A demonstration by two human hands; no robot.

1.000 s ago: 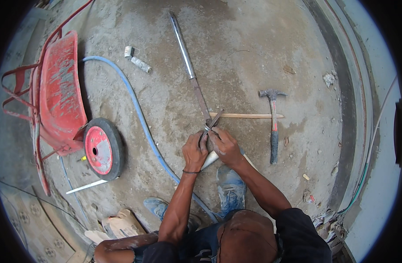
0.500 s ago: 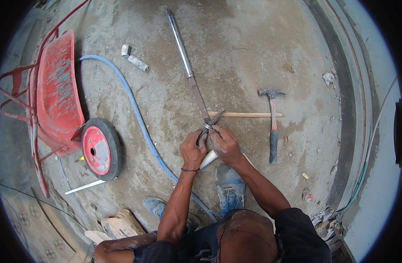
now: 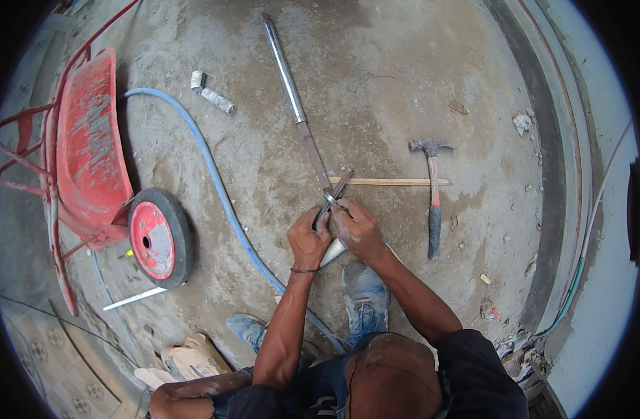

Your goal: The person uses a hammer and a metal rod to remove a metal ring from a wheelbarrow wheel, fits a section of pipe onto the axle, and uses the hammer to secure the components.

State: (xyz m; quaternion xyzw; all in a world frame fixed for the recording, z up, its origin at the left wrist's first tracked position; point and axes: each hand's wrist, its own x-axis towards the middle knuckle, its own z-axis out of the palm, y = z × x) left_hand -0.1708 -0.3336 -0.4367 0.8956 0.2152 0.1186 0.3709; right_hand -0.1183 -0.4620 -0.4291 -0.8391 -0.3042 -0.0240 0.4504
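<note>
Both of my hands are closed close together in front of my shoes. My left hand [image 3: 309, 237] is wrapped round the near end of a dark narrow bar [image 3: 344, 181], which slants away to the right. My right hand [image 3: 358, 232] pinches at the same bar, beside a small shiny metal band [image 3: 330, 197] round it. At that band the dark bar crosses a long flat rusty bar [image 3: 313, 152]. A shiny metal tube [image 3: 285, 73] covers the flat bar's far part. My fingers hide the exact grip. Below them lies a white pipe [image 3: 332, 253], partly covered.
A claw hammer [image 3: 434, 199] lies to the right, its handle near the end of a thin wooden stick [image 3: 397, 181]. On the left are a tipped red wheelbarrow [image 3: 89, 140], its wheel [image 3: 156, 237], a blue hose [image 3: 219, 185] and a paint roller [image 3: 215, 98].
The far tip of the dark bar has swung slightly left and away. Both hands stay closed in nearly the same place, and the long bar with its tube lies as before.
</note>
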